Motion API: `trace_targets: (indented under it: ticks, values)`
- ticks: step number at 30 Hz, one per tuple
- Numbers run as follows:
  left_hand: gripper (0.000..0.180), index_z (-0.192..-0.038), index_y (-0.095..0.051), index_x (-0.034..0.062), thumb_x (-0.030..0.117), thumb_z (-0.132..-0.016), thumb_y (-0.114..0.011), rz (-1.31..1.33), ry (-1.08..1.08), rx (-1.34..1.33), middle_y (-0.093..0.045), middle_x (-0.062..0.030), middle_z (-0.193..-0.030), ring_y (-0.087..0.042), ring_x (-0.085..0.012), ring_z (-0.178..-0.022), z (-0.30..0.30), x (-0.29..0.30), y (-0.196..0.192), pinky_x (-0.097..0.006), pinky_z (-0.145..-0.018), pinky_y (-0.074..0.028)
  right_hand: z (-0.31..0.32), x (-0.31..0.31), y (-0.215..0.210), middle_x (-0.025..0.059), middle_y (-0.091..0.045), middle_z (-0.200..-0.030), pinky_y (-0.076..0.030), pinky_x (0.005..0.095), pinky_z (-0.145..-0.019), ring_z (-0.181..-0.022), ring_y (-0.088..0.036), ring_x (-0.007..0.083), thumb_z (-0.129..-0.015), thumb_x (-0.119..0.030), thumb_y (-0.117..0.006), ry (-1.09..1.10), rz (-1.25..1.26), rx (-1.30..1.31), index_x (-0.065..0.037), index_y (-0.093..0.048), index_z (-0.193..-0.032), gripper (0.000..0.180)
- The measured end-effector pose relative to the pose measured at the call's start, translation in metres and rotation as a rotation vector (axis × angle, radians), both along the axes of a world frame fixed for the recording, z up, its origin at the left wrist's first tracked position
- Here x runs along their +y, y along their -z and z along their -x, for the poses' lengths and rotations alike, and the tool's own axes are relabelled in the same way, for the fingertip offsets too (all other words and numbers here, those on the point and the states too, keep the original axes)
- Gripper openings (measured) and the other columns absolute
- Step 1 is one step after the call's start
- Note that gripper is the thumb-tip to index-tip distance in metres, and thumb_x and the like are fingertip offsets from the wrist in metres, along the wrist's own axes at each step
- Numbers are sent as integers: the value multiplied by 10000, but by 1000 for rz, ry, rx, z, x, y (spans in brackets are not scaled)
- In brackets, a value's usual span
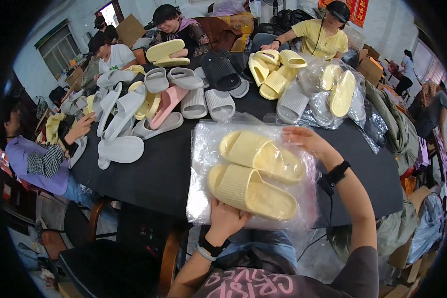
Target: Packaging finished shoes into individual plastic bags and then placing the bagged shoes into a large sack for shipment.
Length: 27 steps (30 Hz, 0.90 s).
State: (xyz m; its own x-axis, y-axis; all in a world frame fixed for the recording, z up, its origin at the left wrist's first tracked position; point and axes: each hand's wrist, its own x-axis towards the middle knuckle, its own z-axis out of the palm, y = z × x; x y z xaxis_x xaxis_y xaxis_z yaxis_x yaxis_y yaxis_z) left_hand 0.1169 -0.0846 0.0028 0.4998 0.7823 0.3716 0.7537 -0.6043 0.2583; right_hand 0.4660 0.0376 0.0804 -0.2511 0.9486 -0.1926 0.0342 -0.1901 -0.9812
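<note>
Slippers point(236, 186), a pale yellow pair, lie side by side amid clear plastic bagging point(198, 184) at the near edge of the black worktop point(154, 179), toes to the left and heels to the right. Glare makes it hard to tell how much of the pair the film covers. At the near edge, the left hand point(227, 218) has its thumb against the lower slipper; its fingers are partly hidden, so how tightly that grip is closed I cannot tell. By the far right part of the plastic, the right hand point(308, 140) reaches out with its fingers loosely extended and blurred; whether this grip pinches any film I cannot tell either. Handling the pair well would call for a steady left palm, since the plastic looks slick and overhangs the worktop edge, while the right fingertips should take film alone, drawing it flat without dragging on a heel or denting the ribbed straps. As for writing, no brand or label can be made out on the slippers or their plastic; pink lettering crosses the person's dark shirt point(293, 270), upside down from this view, and gold characters stand on a red banner point(360, 12) on the back wall.
</note>
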Motion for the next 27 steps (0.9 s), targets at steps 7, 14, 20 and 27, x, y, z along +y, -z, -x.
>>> trace_targets:
  ticks: [7,14,20,27]
  values:
    - [438,-1128,-715,164,430,-781,-688,58,-7,-59,-703,-76,-1104,-606,-278,-1101,5,-1,-4,-534,-982,-347,-22,-58,-33,42,-652,-1168,-448,267,-914,-1071,-602,138,-1002,-207,-580,377,-395,-174,-36,-584,-1269,317]
    - [441,-1243,-630,109,360,-881,-650,338,124,215,-615,-139,-1260,-529,-322,-1209,23,3,-53,-500,-1043,-337,-4,-209,-20,126,-656,-1024,-452,347,-896,-1010,-607,220,-1006,-415,-485,312,-318,-365,39,-639,-1076,485]
    - [211,-1037,-699,49,180,-872,-684,382,207,-43,-690,-131,-1051,-606,-313,-1077,55,-1,-75,-441,-985,-428,58,-235,-21,148,-711,-1086,-455,402,-924,-1022,-646,295,-869,-404,-691,333,-430,-327,28,-672,-1110,496]
    - [289,-1199,-607,-18,45,-918,-637,246,-255,-474,-639,-81,-984,-578,-147,-786,71,29,-68,-276,-738,-494,61,-229,6,116,-738,-916,-532,289,-770,-831,-699,181,-950,-35,-612,467,-334,202,8,-683,-954,83]
